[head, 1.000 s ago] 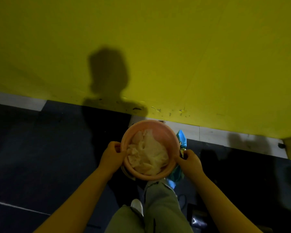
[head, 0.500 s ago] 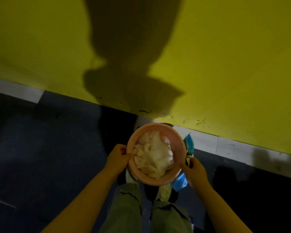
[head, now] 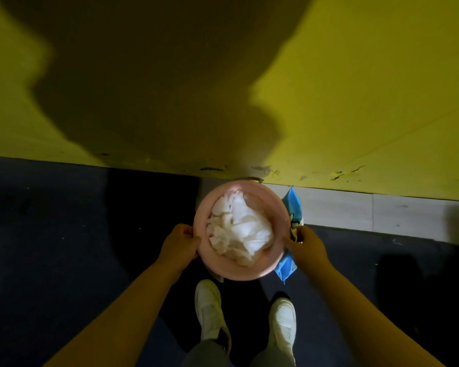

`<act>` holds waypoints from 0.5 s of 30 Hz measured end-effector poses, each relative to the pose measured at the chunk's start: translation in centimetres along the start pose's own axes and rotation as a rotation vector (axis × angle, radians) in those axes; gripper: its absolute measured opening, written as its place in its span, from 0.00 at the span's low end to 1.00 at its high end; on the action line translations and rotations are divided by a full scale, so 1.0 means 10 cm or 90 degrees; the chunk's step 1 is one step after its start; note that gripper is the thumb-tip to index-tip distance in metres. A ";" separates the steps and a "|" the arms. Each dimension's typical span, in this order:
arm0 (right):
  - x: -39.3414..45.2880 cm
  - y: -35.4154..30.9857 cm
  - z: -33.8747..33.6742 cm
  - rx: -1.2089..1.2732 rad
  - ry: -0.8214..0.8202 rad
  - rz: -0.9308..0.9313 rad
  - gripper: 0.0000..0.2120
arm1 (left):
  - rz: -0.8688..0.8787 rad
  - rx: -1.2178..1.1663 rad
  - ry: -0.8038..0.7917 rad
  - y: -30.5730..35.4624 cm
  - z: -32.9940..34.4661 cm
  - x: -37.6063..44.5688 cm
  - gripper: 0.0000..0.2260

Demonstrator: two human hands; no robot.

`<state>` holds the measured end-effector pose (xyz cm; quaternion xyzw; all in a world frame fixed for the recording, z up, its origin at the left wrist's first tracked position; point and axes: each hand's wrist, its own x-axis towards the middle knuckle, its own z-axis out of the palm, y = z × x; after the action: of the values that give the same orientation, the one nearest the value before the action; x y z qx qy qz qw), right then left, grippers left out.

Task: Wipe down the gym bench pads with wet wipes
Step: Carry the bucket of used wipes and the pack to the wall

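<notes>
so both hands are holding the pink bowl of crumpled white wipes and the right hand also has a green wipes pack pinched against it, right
Not quite: the wipes pack is blue, not green. The head view shows it sticking out beside the pink bowl, pinched there by the right hand. The rest holds: the left hand grips the opposite rim, and crumpled white wipes fill the bowl.

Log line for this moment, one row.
left hand grips pink bowl | right hand grips bowl plus blue packet | wipes inside | bench unseen
</notes>
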<state>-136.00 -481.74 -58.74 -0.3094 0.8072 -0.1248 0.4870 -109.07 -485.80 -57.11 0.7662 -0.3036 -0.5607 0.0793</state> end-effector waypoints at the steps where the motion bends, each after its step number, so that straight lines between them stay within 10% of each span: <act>1: 0.14 0.05 0.07 -0.001 -0.003 0.003 0.13 | -0.006 0.000 0.005 -0.06 0.06 0.15 0.06; 15: 1.67 0.58 0.72 -0.010 0.003 0.017 0.08 | -0.024 0.058 -0.008 -0.49 0.68 1.76 0.11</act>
<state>-137.58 -486.85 -77.05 -0.3022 0.8134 -0.1127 0.4840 -110.12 -490.12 -76.06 0.7710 -0.3145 -0.5529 0.0318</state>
